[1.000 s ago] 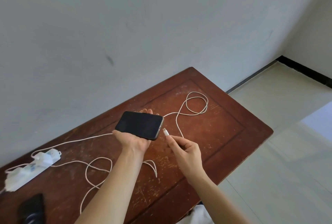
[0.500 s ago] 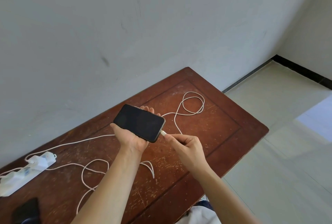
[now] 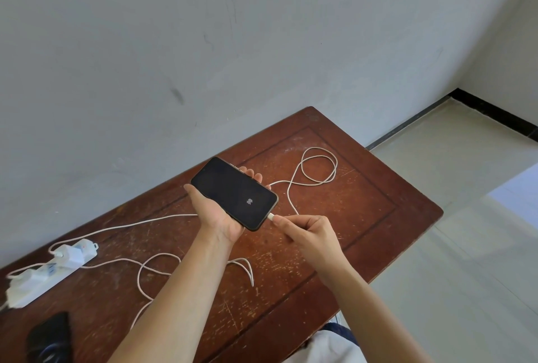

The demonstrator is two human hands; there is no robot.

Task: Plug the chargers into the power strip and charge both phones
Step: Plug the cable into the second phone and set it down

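Note:
My left hand (image 3: 217, 218) holds a black phone (image 3: 233, 192) above the table, screen up, with a small white symbol lit on it. My right hand (image 3: 308, 233) pinches the white cable plug (image 3: 271, 216), which sits in the phone's bottom edge. That white cable (image 3: 314, 170) loops over the table behind. A white power strip (image 3: 51, 272) lies at the left with two white chargers (image 3: 70, 253) plugged in. A second black phone (image 3: 49, 338) lies at the lower left. Another white cable (image 3: 157, 269) curls under my left forearm.
The brown wooden table (image 3: 364, 217) stands against a grey wall. Its right corner and front edge drop off to a pale tiled floor (image 3: 465, 275). A black skirting strip runs along the far right wall.
My right hand pushed the plug from a short gap into the phone's port. A small symbol has lit up on the screen. My left hand tilted the phone slightly.

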